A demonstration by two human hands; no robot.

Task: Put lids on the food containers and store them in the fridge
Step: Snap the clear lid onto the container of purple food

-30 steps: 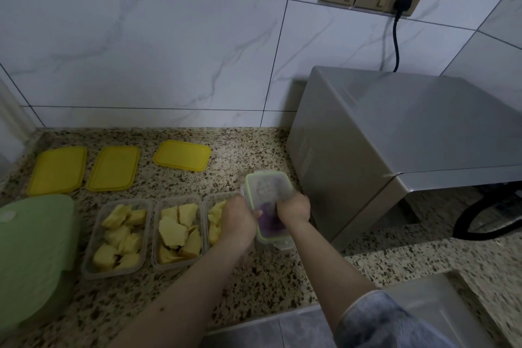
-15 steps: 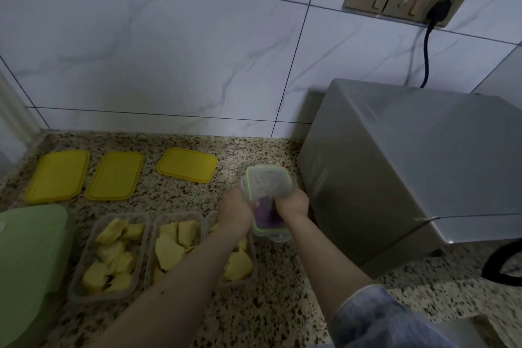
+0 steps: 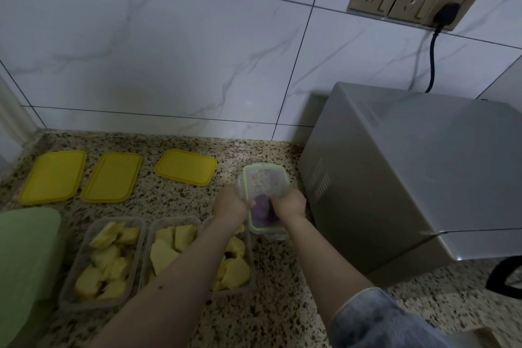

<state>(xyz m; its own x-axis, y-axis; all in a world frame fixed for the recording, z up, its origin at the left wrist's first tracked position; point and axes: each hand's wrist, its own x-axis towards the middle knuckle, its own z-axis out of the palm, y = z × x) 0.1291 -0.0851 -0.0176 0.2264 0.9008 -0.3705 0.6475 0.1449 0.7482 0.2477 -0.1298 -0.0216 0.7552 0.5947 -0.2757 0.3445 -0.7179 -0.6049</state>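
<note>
A small clear container (image 3: 265,230) with purple food inside stands beside the microwave. Its clear, green-rimmed lid (image 3: 264,181) lies over it, far end raised a little. My left hand (image 3: 229,204) grips the lid's left side and my right hand (image 3: 288,203) grips its right side. Three open clear containers of yellow food chunks (image 3: 104,261) (image 3: 166,248) (image 3: 236,265) sit in a row to the left; my left forearm crosses the third. Three yellow lids (image 3: 52,176) (image 3: 111,177) (image 3: 185,167) lie flat behind them.
A silver microwave (image 3: 409,172) stands close on the right, its cord plugged into a wall socket (image 3: 446,13). A large green lidded box (image 3: 25,265) sits at the left edge. The speckled granite counter (image 3: 282,305) ends at a tiled wall behind.
The lid has come down closer onto the purple-food container and both hands have stayed on it. The camera has moved nearer and shifted left.
</note>
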